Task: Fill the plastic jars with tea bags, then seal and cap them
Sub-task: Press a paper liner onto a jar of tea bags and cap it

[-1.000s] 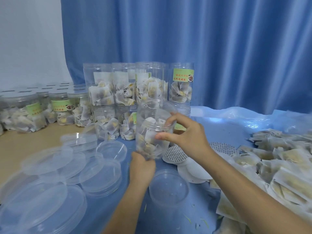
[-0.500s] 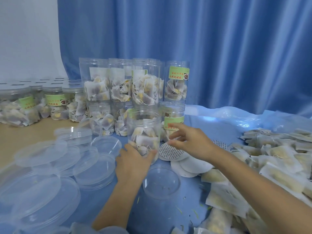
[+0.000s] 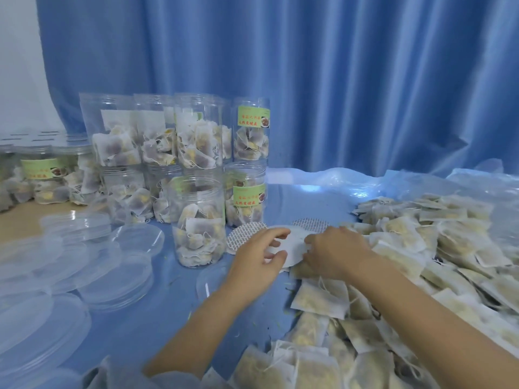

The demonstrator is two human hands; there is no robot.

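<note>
- Head view: an uncapped plastic jar [image 3: 198,223] filled with tea bags stands upright on the blue desk [image 3: 303,203], at about 10 o'clock from the hands and apart from both.
- Left hand [image 3: 259,259] lies over the near-left edge of a white round seal disc [image 3: 293,242]; its fingers [image 3: 276,235] are loosely curved with the thumb at the disc's edge, but a firm pinch cannot be told.
- Right hand [image 3: 334,252] sits at the disc's 3 o'clock side, fingers curled down onto the disc; whether they grip it cannot be told.
- 2 patterned seal discs [image 3: 244,230] peek out from behind the white one, at 11 and 12 o'clock.
- A loose heap of tea bags [image 3: 421,248] spreads from 3 to 6 o'clock.
- Clear lids [image 3: 123,279] are stacked at 9 o'clock.
- Behind the open jar, filled jars [image 3: 250,130] are stacked in 2 tiers, some with green labels.
- A blue curtain [image 3: 365,80] hangs at the back.
</note>
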